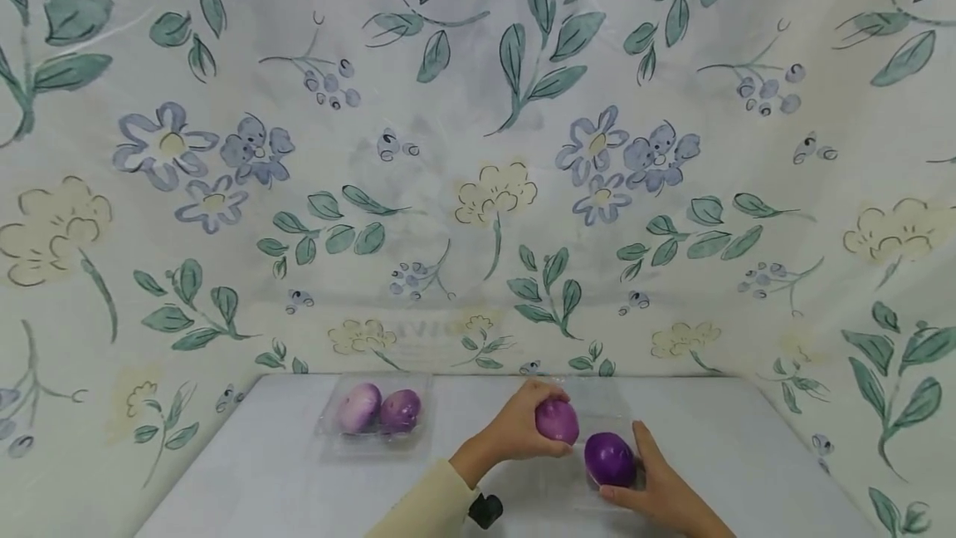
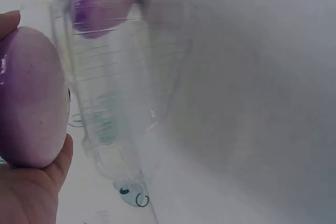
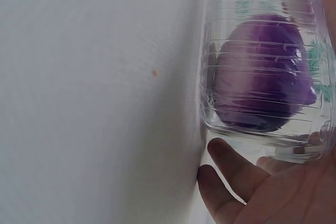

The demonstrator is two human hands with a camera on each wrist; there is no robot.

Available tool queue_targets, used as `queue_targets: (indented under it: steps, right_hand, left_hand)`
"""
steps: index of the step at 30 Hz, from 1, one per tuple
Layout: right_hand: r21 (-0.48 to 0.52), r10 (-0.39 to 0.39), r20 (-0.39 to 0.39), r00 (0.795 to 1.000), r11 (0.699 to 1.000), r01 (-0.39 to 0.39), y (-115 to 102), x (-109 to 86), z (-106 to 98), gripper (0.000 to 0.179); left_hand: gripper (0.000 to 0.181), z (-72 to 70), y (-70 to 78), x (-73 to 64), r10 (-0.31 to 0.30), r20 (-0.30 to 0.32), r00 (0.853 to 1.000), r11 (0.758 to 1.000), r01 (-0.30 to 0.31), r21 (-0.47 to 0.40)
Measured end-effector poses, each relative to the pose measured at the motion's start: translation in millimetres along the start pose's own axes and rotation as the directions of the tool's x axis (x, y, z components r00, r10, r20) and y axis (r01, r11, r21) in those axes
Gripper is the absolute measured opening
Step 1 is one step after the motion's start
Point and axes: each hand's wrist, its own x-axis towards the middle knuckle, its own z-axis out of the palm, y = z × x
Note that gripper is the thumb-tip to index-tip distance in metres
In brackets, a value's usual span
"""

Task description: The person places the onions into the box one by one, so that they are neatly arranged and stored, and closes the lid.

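In the head view, my left hand grips a purple onion between thumb and fingers. The left wrist view shows this onion as smooth, fading from purple to whitish. Just to its right, a darker purple onion lies in a clear plastic container. My right hand holds that container at its right end, with the thumb along the near side and a finger up the far side. Ribbed clear walls surround the dark onion in the right wrist view.
A second clear plastic container with two purple onions stands at the left on the white table. A small black object shows by the left wrist. A floral cloth hangs behind the table.
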Motion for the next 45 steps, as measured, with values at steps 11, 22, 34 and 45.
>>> queue_targets:
  steps: [11,22,34,45]
  right_hand:
    - [-0.02,-0.089,-0.022,0.996,0.996,0.088,-8,6.6,-5,0.124]
    - [-0.006,-0.09,-0.01,0.996,0.996,0.09,-12,7.1,-6,0.123]
    - [-0.012,-0.042,-0.022,0.999,0.999,0.041,-9,3.4,-8,0.124]
    - [-0.001,-0.031,-0.007,1.0,1.0,0.031,-7,-0.7,0,0.123]
  left_hand:
    - [0.061,2.2,0.4,1.4,0.044,0.054,0.998,0.996,-0.048,0.075]
    - [0.062,5.8,0.2,1.0,0.024,0.072,0.997,0.98,-0.038,0.193]
    - [0.062,11.3,1.3,6.7,-0.02,0.145,0.989,0.976,-0.012,0.217]
    - [0.062,23.6,-6.5,-1.4,-0.045,0.17,0.984,0.955,-0.007,0.295]
